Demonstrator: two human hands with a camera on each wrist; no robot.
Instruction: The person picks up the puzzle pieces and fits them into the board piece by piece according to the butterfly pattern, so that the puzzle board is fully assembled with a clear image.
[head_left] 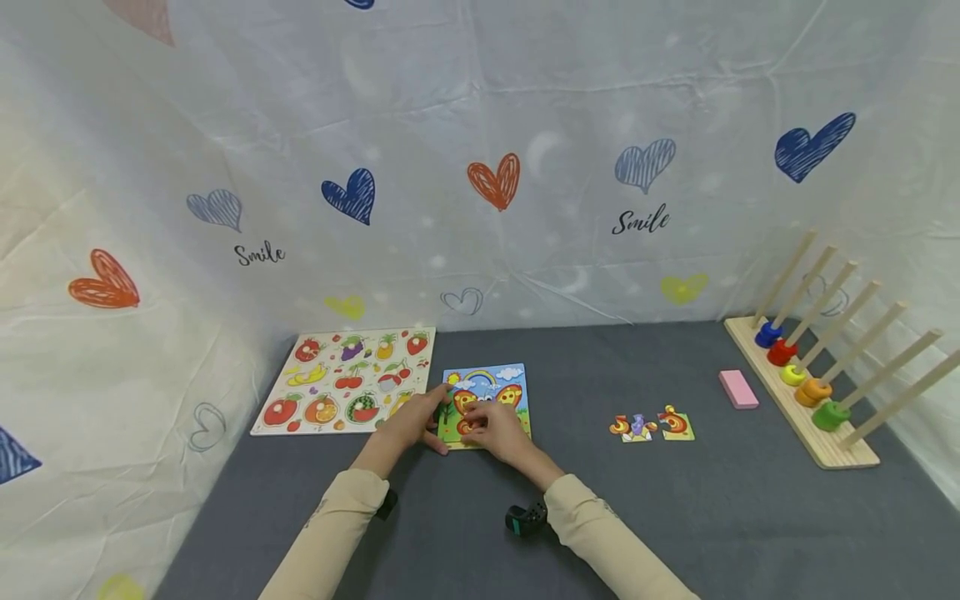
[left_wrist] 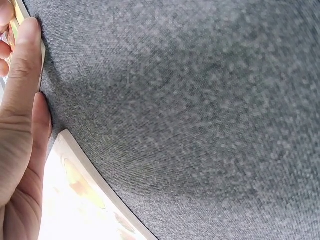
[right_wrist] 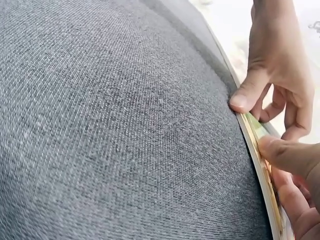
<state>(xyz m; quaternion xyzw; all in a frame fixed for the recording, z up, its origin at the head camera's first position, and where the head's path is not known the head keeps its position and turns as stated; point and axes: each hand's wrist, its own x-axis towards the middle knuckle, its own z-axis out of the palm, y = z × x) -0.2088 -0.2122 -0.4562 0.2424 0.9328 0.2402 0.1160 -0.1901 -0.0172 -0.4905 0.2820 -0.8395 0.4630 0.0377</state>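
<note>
A small butterfly jigsaw puzzle point(head_left: 487, 376), with a rainbow and blue sky along its top, lies flat on the table. My left hand point(head_left: 411, 419) holds its left side, the thumb point(right_wrist: 242, 101) against the near corner and bent fingers further along. Over the lower middle of the picture, my right hand point(head_left: 501, 429) pinches a puzzle piece point(head_left: 467, 427) between thumb and fingers; the hand partly hides that piece. To the right lie loose puzzle pieces point(head_left: 637, 428), and beside them another piece point(head_left: 677, 425) with an orange wing pattern.
A fruit puzzle board point(head_left: 337, 402) sits behind and left of my left hand. At the far right stands a wooden peg stand point(head_left: 825, 443) with coloured rings and tall pegs. A pink block point(head_left: 738, 389) lies left of it. A printed white curtain point(head_left: 555, 250) hangs behind the table.
</note>
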